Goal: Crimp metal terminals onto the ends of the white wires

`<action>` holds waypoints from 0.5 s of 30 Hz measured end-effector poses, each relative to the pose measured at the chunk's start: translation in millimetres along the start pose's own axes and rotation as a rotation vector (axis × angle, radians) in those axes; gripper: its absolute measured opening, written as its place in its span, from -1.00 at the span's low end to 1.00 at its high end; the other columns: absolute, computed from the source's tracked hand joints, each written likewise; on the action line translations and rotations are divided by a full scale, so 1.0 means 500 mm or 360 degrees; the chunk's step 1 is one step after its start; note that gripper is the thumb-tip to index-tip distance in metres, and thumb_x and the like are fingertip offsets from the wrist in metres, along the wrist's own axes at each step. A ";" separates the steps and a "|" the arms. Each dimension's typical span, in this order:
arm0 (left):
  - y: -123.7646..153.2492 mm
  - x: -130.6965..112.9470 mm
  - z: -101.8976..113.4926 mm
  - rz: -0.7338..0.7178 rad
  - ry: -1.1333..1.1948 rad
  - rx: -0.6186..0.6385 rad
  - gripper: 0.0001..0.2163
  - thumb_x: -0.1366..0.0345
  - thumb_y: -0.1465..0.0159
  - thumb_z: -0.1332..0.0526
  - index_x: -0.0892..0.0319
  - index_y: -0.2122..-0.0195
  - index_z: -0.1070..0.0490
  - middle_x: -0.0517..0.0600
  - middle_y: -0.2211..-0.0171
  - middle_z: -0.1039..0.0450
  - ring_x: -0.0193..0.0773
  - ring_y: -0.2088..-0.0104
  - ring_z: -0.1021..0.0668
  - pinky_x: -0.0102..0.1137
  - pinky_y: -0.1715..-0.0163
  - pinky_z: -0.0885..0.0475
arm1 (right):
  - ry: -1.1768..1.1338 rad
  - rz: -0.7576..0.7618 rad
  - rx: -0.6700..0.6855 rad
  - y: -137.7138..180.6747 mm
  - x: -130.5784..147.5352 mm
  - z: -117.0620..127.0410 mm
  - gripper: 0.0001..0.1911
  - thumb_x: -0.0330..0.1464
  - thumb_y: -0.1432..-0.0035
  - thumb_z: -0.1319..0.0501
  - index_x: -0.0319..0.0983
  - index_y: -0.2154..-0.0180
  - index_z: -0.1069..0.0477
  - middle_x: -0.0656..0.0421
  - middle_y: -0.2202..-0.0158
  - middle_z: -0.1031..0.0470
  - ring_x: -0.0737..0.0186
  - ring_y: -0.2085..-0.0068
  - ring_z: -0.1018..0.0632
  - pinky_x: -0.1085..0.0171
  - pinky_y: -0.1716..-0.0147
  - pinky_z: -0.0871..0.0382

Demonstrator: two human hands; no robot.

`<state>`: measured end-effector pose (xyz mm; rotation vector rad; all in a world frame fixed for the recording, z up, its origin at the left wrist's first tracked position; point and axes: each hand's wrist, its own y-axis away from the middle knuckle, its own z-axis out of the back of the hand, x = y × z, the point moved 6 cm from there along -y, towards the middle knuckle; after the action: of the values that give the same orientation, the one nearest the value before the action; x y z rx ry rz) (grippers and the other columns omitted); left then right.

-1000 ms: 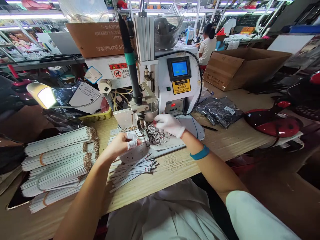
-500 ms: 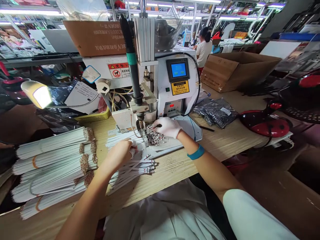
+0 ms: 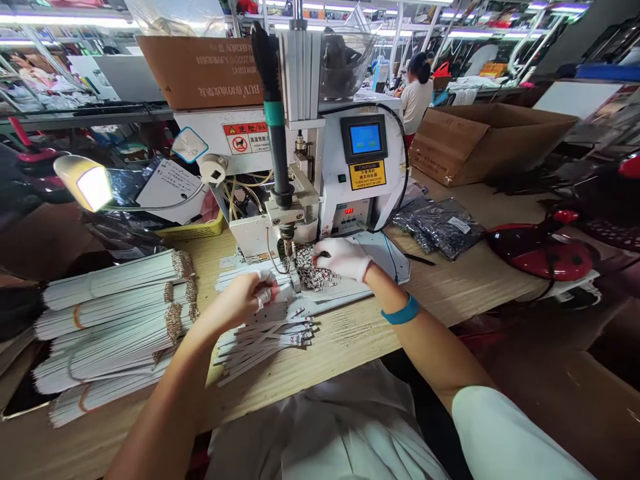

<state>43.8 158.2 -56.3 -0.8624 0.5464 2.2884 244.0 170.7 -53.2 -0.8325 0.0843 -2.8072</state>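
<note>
My left hand (image 3: 247, 297), with white covers on the fingertips, is closed in a pinch on a white strip (image 3: 235, 275) just left of the machine's press head (image 3: 287, 238). My right hand (image 3: 344, 258), in a white glove, rests with fingers curled on a heap of small metal pieces (image 3: 311, 269) on the machine's white plate; whether it holds one I cannot make out. Finished white strips (image 3: 270, 333) lie fanned out on the wooden table (image 3: 350, 333) below my left hand.
Bundles of white strips (image 3: 110, 327) are stacked at the left. A lit lamp (image 3: 85, 187) stands behind them. The white machine (image 3: 350, 167) has a blue screen. Dark plastic bags (image 3: 440, 227), a cardboard box (image 3: 480, 137) and a red appliance (image 3: 545, 257) lie right. Another person (image 3: 414, 93) sits far back.
My left hand dropped toward the strip pile, then came back up a little toward the press head. My right hand stayed on the heap of metal pieces.
</note>
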 end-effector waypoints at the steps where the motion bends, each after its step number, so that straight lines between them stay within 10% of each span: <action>1: -0.003 0.002 0.000 -0.0010 0.0112 -0.0022 -0.88 0.30 -0.16 -0.02 0.20 0.43 -0.28 -0.06 0.51 -0.37 -0.33 0.47 -0.39 -0.49 0.46 -0.25 | -0.0089 -0.0014 -0.0043 0.001 0.004 0.005 -0.88 -0.37 0.01 -0.19 -0.26 0.40 -0.47 0.20 0.41 -0.50 0.34 0.40 -0.44 0.38 0.48 -0.16; 10: -0.015 0.015 0.007 0.0055 0.0478 -0.0162 -0.74 0.09 -0.11 -0.16 0.23 0.47 -0.30 -0.14 0.60 -0.21 -0.42 0.56 -0.25 -0.53 0.56 -0.13 | -0.1574 -0.0322 0.0313 0.005 0.021 -0.064 -0.85 -0.47 0.06 -0.23 -0.37 0.34 -0.39 0.20 0.53 -0.41 0.45 0.60 -0.40 0.43 0.64 -0.30; 15: -0.005 0.023 -0.018 0.0240 0.0371 0.0177 -0.71 0.08 -0.07 -0.17 0.23 0.57 -0.31 -0.13 0.65 -0.22 -0.41 0.60 -0.24 -0.52 0.60 -0.09 | -0.1789 -0.0368 0.0439 0.007 0.027 -0.083 -0.82 -0.49 0.07 -0.25 -0.37 0.32 -0.38 0.23 0.56 -0.40 0.45 0.63 -0.40 0.47 0.71 -0.27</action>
<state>42.8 159.7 -71.0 -1.0714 0.8596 2.2787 211.0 164.2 -81.3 -2.2395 -0.5743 -2.0189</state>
